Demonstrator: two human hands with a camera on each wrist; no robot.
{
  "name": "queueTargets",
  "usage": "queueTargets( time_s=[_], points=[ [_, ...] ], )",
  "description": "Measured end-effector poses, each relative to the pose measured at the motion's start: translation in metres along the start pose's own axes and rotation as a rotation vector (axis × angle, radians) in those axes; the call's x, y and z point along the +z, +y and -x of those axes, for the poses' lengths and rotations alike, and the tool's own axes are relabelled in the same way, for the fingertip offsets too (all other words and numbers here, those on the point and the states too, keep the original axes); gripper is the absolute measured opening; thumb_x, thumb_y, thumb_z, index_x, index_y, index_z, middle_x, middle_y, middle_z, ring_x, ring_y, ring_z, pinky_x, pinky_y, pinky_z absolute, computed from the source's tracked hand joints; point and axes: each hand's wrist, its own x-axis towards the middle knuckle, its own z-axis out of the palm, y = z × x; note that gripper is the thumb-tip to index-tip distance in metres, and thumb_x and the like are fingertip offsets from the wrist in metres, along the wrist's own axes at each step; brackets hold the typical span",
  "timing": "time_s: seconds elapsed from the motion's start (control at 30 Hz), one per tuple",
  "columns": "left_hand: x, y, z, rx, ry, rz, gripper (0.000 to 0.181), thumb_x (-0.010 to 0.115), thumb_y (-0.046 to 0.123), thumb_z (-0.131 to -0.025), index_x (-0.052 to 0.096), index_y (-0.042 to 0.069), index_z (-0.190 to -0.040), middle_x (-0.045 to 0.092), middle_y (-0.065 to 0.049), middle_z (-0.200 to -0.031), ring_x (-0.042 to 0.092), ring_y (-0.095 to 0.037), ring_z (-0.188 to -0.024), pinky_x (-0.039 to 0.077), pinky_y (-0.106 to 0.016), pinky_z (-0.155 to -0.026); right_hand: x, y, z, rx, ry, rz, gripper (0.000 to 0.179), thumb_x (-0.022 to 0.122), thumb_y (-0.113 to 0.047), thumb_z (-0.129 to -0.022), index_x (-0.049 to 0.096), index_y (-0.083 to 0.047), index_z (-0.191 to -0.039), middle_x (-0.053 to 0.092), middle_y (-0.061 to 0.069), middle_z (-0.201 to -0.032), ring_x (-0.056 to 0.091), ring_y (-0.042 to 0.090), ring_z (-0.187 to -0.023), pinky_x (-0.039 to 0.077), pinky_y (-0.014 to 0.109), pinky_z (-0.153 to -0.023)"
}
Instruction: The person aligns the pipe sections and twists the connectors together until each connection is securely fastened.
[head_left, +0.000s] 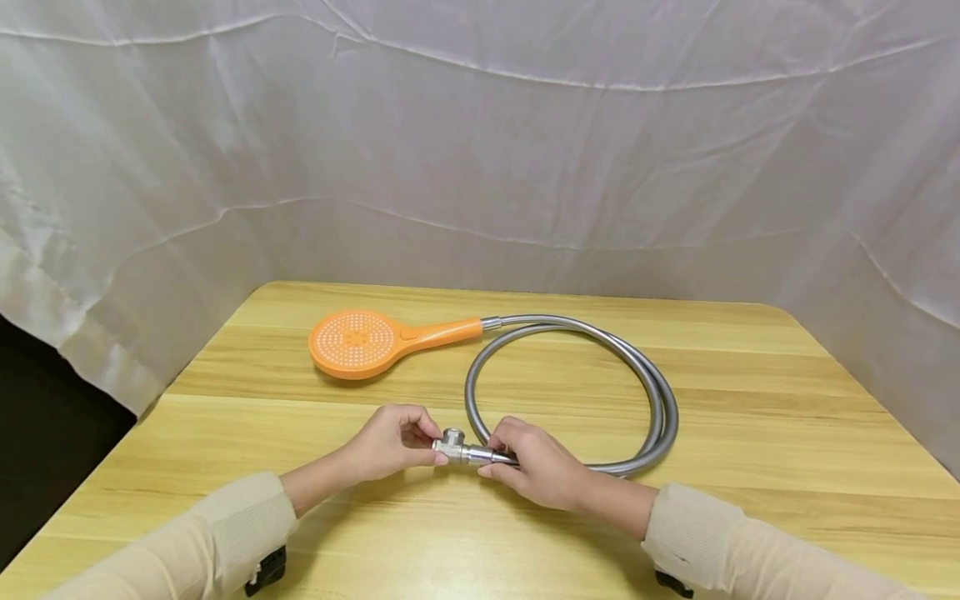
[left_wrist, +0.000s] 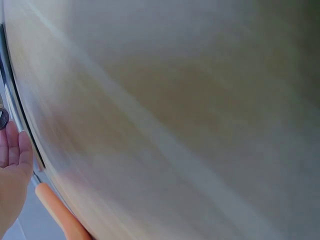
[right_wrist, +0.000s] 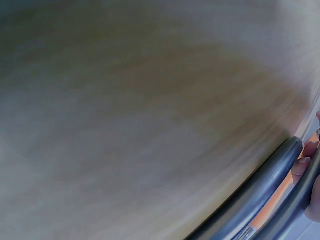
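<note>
In the head view my left hand pinches a small chrome T-shaped valve fitting between thumb and fingertips. My right hand grips the chrome end connector of a grey metal shower hose. Fitting and connector meet end to end in one line; how far they are threaded is hidden. Beyond the hands lies an orange shower head, spray face up, joined to the hose's other end. The left wrist view catches the fitting's dark threaded end at its edge. Hose fills the right wrist view's lower right.
The hose lies in a loop on the wooden table, right of centre. Pale cloth hangs around the table's back and sides. A dark gap shows beyond the left edge.
</note>
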Motion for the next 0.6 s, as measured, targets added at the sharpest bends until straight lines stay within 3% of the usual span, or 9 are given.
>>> queueTargets(
  time_s=[0.27, 0.6],
  points=[
    [0.0007, 0.0008, -0.0006, -0.023, -0.001, 0.005, 0.017, 0.075, 0.005, -0.075, 0.062, -0.001, -0.084, 0.067, -0.015, -0.090, 0.062, -0.007, -0.073, 0.055, -0.020, -0.070, 0.0012, 0.0014, 0.0008, -0.049, 0.011, 0.036, 0.013, 0.067, -0.024, -0.085, 0.059, -0.014, -0.083, 0.052, -0.007, -0.079, 0.041, 0.001, -0.066, 0.039, 0.013, -0.056],
    [-0.0004, 0.0016, 0.0001, -0.011, 0.002, 0.012, 0.019, 0.075, 0.007, -0.075, 0.062, -0.003, -0.084, 0.067, -0.016, -0.088, 0.063, -0.007, -0.073, 0.056, -0.021, -0.070, 0.0007, 0.0011, 0.0006, -0.044, -0.001, 0.035, 0.012, 0.065, -0.024, -0.087, 0.060, -0.013, -0.085, 0.052, -0.007, -0.081, 0.042, 0.001, -0.067, 0.040, 0.013, -0.056]
  ],
)
